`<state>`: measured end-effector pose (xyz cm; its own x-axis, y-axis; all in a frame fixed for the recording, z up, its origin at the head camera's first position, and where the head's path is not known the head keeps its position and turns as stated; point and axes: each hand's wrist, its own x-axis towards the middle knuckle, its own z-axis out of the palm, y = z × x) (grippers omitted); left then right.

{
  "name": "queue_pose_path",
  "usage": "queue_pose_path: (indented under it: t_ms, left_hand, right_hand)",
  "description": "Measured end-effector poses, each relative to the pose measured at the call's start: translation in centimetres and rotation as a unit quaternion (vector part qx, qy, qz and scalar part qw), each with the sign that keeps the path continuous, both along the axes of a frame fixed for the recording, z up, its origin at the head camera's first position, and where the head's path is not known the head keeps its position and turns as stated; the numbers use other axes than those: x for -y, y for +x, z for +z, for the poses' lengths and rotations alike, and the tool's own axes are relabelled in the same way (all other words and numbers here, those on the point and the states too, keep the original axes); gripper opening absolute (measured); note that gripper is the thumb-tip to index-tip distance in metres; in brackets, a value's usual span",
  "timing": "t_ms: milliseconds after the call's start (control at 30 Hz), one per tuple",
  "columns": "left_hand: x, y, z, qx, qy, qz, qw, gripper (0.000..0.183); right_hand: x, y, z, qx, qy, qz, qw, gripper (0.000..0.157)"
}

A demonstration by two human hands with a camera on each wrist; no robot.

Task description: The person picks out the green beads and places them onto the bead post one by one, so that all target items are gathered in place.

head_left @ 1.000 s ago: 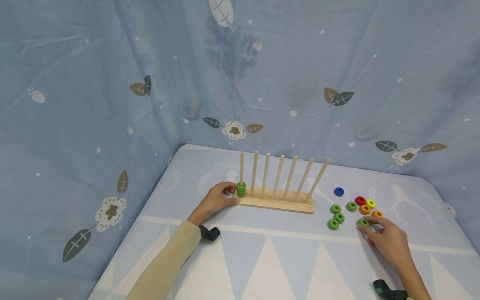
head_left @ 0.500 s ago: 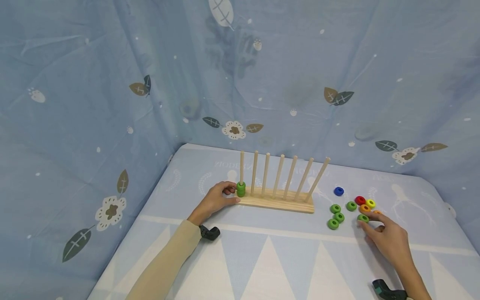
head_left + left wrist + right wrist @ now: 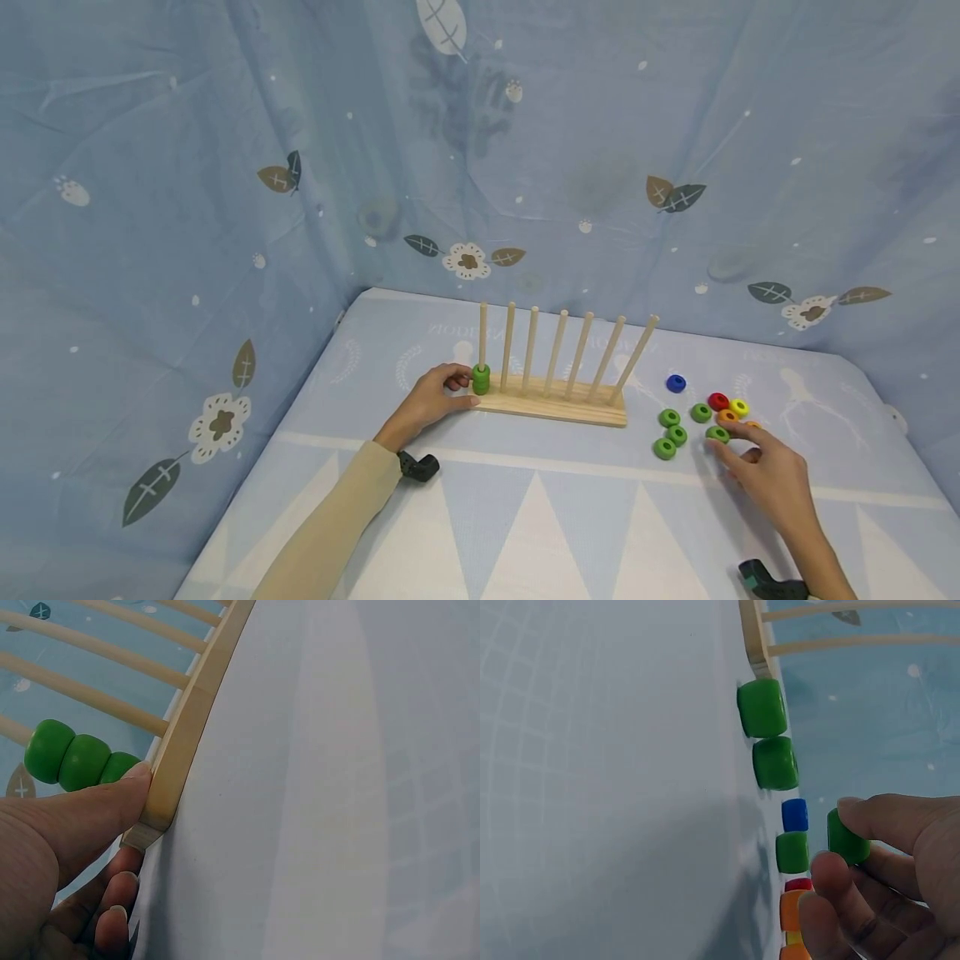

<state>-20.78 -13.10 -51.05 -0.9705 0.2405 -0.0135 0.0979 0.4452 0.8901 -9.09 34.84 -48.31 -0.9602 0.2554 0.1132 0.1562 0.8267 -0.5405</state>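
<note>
A wooden peg rack (image 3: 551, 406) with a row of upright pegs stands on the table. Three green beads (image 3: 85, 755) are stacked on its leftmost peg. My left hand (image 3: 435, 396) holds the rack's left end, thumb against the base and the other fingers curled at the end. My right hand (image 3: 768, 475) pinches a green bead (image 3: 846, 838) between thumb and fingers, raised off the table in the right wrist view. Several other green beads (image 3: 670, 418) lie loose between the rack and that hand.
Near the right hand lie a blue bead (image 3: 676, 383), a red bead (image 3: 718, 402), a yellow bead (image 3: 739, 407) and orange beads (image 3: 727, 417), one partly hidden by fingers. A patterned blue curtain (image 3: 570, 167) rises behind the table.
My right hand has lifted the green bead from the table and moved it slightly left and away from me. My left hand stays on the rack's end.
</note>
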Motion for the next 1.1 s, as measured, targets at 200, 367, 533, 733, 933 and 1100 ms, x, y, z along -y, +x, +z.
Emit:
queue_pose_path:
  t_ms: [200, 367, 533, 733, 933, 1100]
  left_hand:
    - [0.0, 0.1, 0.0, 0.009, 0.001, 0.002, 1.0, 0.046]
    - [0.0, 0.2, 0.0, 0.014, 0.005, 0.001, 0.9999, 0.046]
    - [0.0, 0.1, 0.2, 0.015, 0.004, 0.0, 0.9999, 0.047]
    - [0.1, 0.0, 0.2, 0.013, 0.002, -0.002, 0.9999, 0.047]
    - [0.1, 0.0, 0.1, 0.015, 0.001, -0.002, 0.9999, 0.048]
    - [0.1, 0.0, 0.1, 0.015, 0.004, -0.007, 0.9999, 0.049]
  right_hand:
    - [0.6, 0.0, 0.2, -0.007, 0.001, 0.014, 1.0, 0.048]
    - [1.2, -0.2, 0.2, -0.014, 0.002, 0.015, 1.0, 0.047]
    - [1.7, -0.4, 0.6, -0.018, -0.001, 0.026, 0.999, 0.046]
    - [2.4, -0.5, 0.7, -0.023, -0.006, 0.036, 0.999, 0.044]
    - [3.0, -0.8, 0.9, -0.034, 0.001, 0.051, 0.998, 0.044]
    - [3.5, -1.0, 1.0, -0.043, -0.006, 0.066, 0.997, 0.043]
